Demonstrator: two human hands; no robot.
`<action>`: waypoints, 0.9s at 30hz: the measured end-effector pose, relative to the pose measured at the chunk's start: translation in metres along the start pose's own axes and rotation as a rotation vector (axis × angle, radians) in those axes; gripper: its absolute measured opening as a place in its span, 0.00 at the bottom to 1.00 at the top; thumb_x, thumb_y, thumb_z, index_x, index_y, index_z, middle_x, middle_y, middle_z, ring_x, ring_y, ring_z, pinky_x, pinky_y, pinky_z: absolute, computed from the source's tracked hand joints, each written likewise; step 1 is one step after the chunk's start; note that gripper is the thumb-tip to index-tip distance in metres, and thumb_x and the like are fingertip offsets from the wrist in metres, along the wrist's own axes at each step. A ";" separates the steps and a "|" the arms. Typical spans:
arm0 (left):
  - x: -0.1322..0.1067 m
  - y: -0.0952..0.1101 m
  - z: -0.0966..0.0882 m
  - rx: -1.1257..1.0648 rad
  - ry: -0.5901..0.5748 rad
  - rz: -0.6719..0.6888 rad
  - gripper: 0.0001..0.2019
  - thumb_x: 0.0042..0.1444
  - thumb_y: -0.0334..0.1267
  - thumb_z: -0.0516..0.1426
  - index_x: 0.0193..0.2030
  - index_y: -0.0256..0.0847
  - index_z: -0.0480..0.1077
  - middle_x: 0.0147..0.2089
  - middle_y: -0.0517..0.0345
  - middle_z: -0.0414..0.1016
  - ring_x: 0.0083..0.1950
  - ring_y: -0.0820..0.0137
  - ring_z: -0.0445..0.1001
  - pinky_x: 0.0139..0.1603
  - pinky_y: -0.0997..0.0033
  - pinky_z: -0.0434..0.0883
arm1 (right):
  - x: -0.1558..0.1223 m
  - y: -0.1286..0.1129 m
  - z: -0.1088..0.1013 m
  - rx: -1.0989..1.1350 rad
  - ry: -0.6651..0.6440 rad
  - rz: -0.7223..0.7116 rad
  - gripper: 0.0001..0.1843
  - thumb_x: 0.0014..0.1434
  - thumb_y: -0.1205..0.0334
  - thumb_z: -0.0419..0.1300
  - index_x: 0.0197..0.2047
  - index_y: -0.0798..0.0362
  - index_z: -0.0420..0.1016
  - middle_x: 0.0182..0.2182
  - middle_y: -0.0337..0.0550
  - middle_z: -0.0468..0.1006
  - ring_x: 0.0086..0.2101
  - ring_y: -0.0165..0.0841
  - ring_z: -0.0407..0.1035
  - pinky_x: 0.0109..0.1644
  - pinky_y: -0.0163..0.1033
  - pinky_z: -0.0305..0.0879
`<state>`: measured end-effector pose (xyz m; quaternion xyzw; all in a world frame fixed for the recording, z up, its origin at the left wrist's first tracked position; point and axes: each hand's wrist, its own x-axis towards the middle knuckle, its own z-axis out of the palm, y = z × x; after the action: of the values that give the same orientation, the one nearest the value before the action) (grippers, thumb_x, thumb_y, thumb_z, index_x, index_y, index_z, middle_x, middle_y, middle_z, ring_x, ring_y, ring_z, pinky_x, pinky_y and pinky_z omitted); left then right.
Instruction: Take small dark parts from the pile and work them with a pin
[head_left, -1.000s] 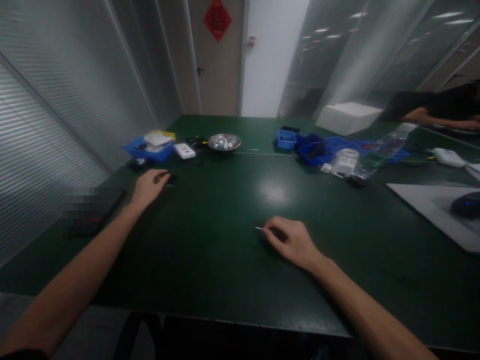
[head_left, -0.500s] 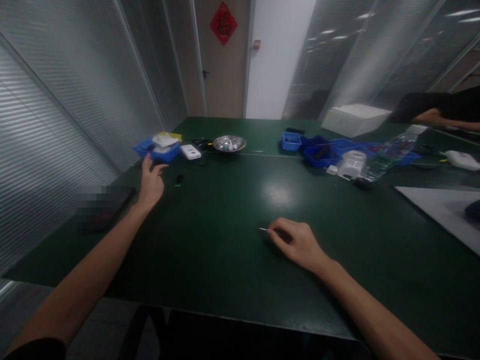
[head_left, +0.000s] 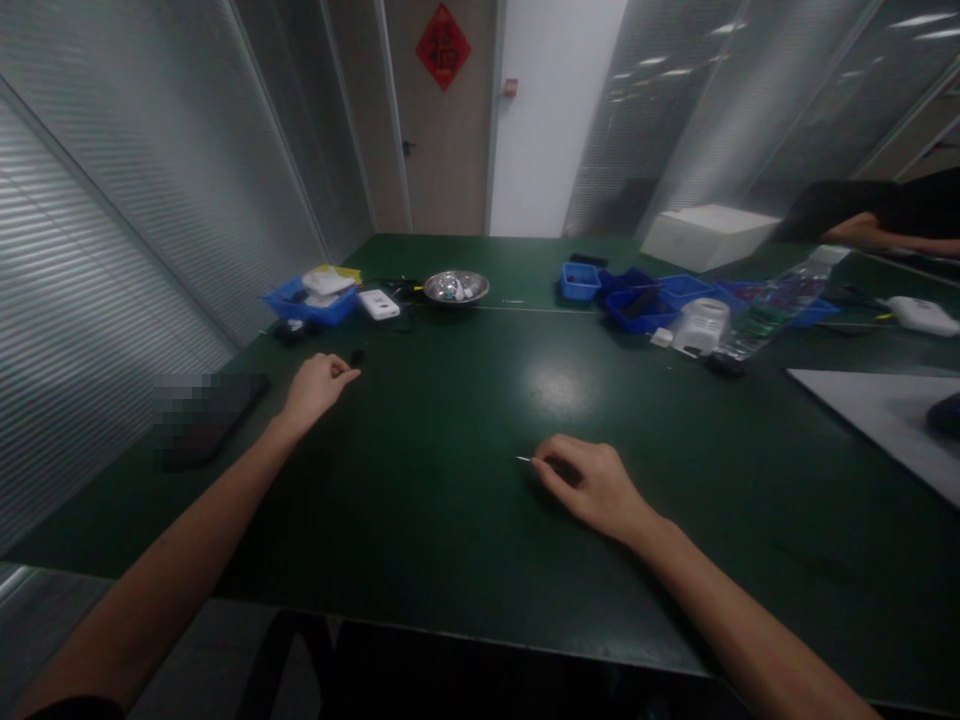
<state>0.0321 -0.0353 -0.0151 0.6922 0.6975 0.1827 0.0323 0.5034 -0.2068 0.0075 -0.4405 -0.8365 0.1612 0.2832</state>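
My left hand (head_left: 316, 388) is over the left part of the green table, thumb and fingertips pinched together on the near end of a small black object (head_left: 358, 356). The fingertips cover that end, and the object is too small and dark to name. Low over the middle of the table, my right hand (head_left: 589, 478) pinches a thin silvery pin (head_left: 523, 458). Its tip sticks out to the left of my fingers; the rest is hidden in the grip.
Farther back stand a blue tray (head_left: 330, 312) with white items, a white device (head_left: 379, 304) and a metal bowl (head_left: 456, 288). On the right are blue bins (head_left: 580, 282), a plastic bottle (head_left: 784, 305), a white box (head_left: 709, 238) and another person's arm (head_left: 870, 232).
My left hand has come nearer and slightly right from beside the blue tray, its spread fingers closing at the small black object. My right hand has stayed with the pin.
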 end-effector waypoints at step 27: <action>0.033 0.028 0.022 -0.303 0.290 -0.302 0.13 0.57 0.42 0.64 0.45 0.40 0.82 0.43 0.48 0.83 0.43 0.58 0.80 0.50 0.61 0.74 | 0.001 -0.004 0.000 -0.003 -0.024 -0.005 0.11 0.71 0.56 0.55 0.41 0.50 0.76 0.35 0.40 0.80 0.28 0.29 0.70 0.34 0.35 0.63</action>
<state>0.0642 0.0007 -0.0200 0.5340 0.7550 0.3755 0.0620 0.5004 -0.2084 0.0105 -0.4369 -0.8412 0.1645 0.2728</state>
